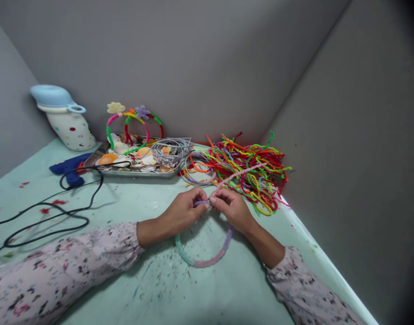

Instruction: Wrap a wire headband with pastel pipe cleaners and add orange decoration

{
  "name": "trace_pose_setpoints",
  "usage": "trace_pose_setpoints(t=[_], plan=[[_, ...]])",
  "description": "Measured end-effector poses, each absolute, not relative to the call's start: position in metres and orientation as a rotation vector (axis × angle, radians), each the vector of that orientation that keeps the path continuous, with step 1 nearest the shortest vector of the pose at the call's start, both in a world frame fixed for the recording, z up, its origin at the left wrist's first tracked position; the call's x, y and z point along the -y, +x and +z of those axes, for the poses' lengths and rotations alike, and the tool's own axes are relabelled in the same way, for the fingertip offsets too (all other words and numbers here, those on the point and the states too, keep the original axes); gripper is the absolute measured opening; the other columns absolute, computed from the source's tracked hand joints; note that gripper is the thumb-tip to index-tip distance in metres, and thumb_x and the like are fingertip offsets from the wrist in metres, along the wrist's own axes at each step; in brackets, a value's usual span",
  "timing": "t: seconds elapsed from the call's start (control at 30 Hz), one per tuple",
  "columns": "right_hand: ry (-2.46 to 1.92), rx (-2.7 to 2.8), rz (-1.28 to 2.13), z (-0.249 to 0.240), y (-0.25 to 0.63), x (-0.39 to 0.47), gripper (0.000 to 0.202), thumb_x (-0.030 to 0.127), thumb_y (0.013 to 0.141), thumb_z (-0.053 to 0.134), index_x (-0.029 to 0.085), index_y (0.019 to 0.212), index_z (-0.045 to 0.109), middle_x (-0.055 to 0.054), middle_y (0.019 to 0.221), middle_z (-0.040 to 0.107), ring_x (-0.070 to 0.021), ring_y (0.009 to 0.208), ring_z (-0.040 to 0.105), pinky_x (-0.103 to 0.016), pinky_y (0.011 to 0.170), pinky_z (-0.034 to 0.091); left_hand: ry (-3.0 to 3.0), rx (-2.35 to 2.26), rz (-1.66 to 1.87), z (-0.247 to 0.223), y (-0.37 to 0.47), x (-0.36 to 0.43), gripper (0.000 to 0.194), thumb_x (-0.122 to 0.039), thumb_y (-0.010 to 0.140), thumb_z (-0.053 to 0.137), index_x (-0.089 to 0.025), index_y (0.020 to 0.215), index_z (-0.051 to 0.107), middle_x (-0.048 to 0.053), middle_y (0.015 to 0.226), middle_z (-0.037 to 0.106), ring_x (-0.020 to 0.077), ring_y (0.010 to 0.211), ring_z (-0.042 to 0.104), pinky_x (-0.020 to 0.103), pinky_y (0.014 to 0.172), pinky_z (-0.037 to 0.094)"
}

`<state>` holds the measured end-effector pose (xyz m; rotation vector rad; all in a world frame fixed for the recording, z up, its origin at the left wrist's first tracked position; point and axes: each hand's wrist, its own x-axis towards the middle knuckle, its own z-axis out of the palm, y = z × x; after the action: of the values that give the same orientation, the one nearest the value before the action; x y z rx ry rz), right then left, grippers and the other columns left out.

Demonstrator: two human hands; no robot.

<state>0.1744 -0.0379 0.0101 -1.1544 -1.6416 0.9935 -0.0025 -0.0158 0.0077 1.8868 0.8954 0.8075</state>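
My left hand (184, 208) pinches a fuzzy ring (207, 262) at its top, where a purple stretch shows between the fingers. The ring is wrapped in teal, pink and purple and hangs below both hands, over the table. Close beside it, my right hand (234, 208) is closed with thumb and forefinger on a pink pipe cleaner (242, 172) at the same spot. The free end of that pipe cleaner sticks up to the right. My fingertips hide how the pipe cleaner meets the ring.
Behind my hands lie a heap of coloured pipe cleaners (250, 155), a coil of grey wire (171, 151) and a metal tray (139, 174) of shells. Two flower-topped rings (128, 131) stand there. Leftward are a blue glue gun (69, 167), black cable (47, 232) and a cup (71, 128).
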Motion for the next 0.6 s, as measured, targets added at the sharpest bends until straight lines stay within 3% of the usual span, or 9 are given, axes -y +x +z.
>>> trace_pose_setpoints(t=[0.6], plan=[[-1.315, 2.076, 0.471, 0.029, 0.175, 0.038, 0.01, 0.018, 0.079, 0.054, 0.016, 0.077, 0.064, -0.001, 0.071, 0.064, -0.0119, 0.063, 0.054, -0.023, 0.061, 0.039, 2.0, -1.013, 0.794, 0.014, -0.002, 0.018, 0.015, -0.029, 0.081, 0.049, -0.016, 0.08, 0.055, -0.001, 0.068, 0.056, 0.0105, 0.06, 0.047, 0.022, 0.054, 0.033]])
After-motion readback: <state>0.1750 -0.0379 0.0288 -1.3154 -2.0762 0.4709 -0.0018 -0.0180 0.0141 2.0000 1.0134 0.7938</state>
